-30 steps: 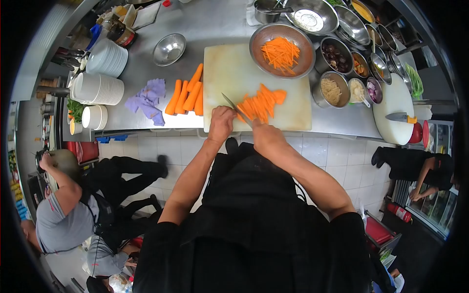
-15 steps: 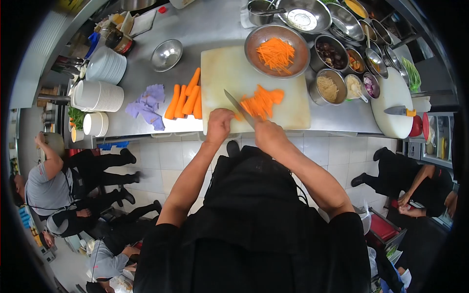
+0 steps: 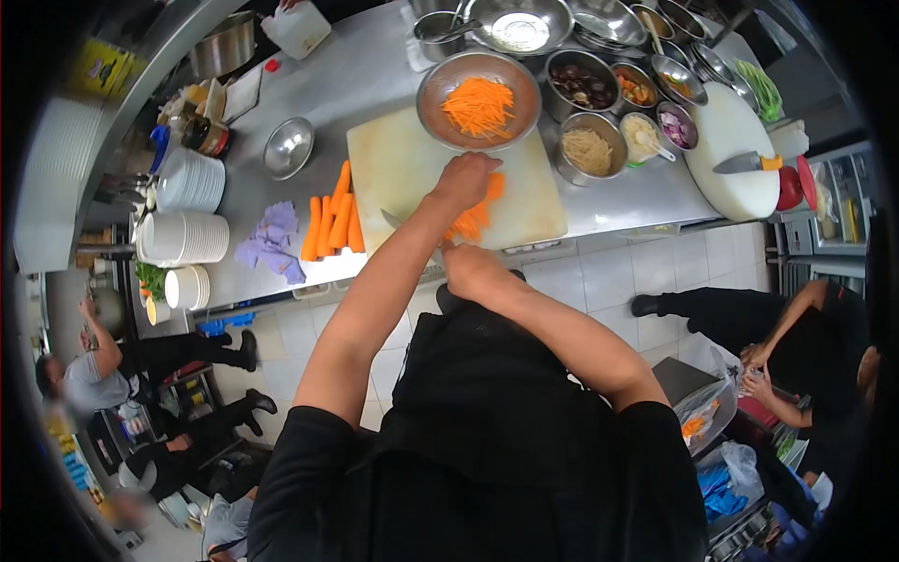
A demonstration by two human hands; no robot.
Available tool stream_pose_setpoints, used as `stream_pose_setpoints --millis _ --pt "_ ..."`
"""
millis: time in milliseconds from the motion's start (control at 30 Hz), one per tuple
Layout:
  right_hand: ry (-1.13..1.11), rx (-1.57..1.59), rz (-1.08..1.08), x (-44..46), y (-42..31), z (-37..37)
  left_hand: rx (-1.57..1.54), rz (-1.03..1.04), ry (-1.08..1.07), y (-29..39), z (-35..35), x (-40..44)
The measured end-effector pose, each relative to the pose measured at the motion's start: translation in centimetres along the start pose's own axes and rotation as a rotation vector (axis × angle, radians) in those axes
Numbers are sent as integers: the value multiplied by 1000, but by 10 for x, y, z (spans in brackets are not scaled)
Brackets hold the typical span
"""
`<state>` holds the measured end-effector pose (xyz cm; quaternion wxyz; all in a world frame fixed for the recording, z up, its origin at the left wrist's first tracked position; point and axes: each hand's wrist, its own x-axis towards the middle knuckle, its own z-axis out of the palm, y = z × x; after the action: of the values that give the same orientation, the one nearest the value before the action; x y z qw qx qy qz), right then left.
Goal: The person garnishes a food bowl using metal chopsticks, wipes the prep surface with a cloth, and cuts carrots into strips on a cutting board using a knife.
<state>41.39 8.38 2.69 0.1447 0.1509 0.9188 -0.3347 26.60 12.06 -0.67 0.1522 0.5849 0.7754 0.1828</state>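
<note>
On the pale cutting board (image 3: 389,159), a pile of carrot slices (image 3: 480,214) lies under and beside my left hand (image 3: 464,184). That hand reaches across the board with fingers stretched over the far end of the pile, just below a metal bowl (image 3: 433,94) of carrot shreds (image 3: 478,105). My right hand (image 3: 473,272) is closed at the board's near edge, around a knife whose handle is covered. The knife's blade (image 3: 390,219) points left, partly hidden behind my left forearm. Several peeled carrots (image 3: 328,225) lie left of the board.
Metal pots of noodle-like strips (image 3: 587,150) and dark pieces (image 3: 582,86) stand right of the board. Further right, a yellow-handled knife (image 3: 749,164) rests on a round white board (image 3: 712,140). Purple cloth (image 3: 272,242), a small bowl (image 3: 288,148) and stacked dishes (image 3: 185,239) sit left. Co-workers stand both sides.
My left hand has moved right and away from me, from the board's near edge to over the slices. The knife has shifted left and turned, its tip now further left. The camera view has shifted.
</note>
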Motion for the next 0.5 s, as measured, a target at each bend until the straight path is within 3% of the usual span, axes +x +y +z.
stream_pose_setpoints --millis 167,267,367,500 --pt "23 73 6 -3 3 2 218 17 -156 5 21 19" --pt "-1 86 2 -1 8 4 87 -89 -249 15 6 16" --pt "-1 128 55 0 13 -5 -241 -8 -8 13 -16 -8" --pt "-17 142 149 5 29 -25 -370 -118 288 11 -60 -76"
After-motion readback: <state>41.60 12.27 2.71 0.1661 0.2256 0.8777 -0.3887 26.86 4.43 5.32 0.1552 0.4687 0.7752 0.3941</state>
